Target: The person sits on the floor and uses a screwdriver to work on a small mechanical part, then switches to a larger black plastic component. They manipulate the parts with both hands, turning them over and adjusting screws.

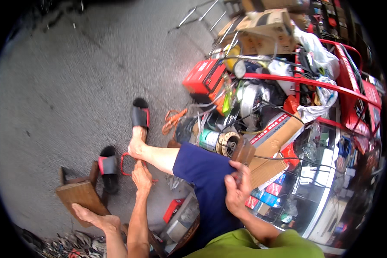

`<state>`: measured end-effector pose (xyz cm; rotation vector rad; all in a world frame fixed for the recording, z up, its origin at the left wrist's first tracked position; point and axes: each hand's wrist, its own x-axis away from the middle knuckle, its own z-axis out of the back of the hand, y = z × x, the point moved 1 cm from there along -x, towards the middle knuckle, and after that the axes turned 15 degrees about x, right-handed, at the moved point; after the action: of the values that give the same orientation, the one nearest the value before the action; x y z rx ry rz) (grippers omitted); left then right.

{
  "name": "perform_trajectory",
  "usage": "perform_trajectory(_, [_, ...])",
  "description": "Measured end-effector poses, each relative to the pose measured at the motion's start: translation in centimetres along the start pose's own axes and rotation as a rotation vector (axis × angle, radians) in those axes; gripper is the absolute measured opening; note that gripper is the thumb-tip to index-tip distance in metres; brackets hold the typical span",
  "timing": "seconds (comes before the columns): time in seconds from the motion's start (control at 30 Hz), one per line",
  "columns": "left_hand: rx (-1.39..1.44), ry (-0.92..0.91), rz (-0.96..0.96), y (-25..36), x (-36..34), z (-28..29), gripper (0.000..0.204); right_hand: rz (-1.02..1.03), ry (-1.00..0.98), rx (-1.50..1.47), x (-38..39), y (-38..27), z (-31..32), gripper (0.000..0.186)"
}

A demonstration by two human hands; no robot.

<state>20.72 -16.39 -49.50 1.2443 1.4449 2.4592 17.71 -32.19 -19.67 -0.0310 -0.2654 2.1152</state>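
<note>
My left hand [141,176] is closed at a red cord [123,165] beside my right ankle. My right hand [237,191] grips a brown block-like object [244,150] over my navy-clad right leg [202,172]; its material is unclear. My right foot [137,144] is in a black sandal with a red band [140,116]. A second such sandal [109,176] lies off my foot on the pavement. My bare left foot [86,213] rests on a small wooden stool [69,193].
A heap at right holds red cases [202,81], spools [208,141], cables, bags and cardboard [275,150]. A metal frame [200,19] and boxes [262,30] stand behind. A glass-topped case [309,180] is at right. Grey pavement [64,77] spans the left.
</note>
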Motion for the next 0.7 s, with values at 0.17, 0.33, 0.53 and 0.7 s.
perform_trajectory(0.17, [-0.161, 0.089, -0.203, 7.4, -0.4, 6.1, 0.024, 0.326, 0.144, 0.080, -4.1, 0.6, -0.7, 0.021])
perform_trajectory(0.33, [-0.064, 0.396, -0.269, 9.1, 0.9, 12.6, 0.032, 0.338, 0.224, 0.081, -4.9, 2.0, -1.2, 0.026])
perform_trajectory(0.53, [0.001, 0.205, -0.081, 9.0, 7.7, 10.8, 0.025, 0.314, 0.266, 0.033, -4.5, 2.8, -1.3, 0.030])
perform_trajectory(0.7, [0.081, -0.028, -0.122, 12.4, 13.9, 3.1, 0.026, 0.280, 0.197, -0.061, -5.2, 3.9, -1.7, 0.028])
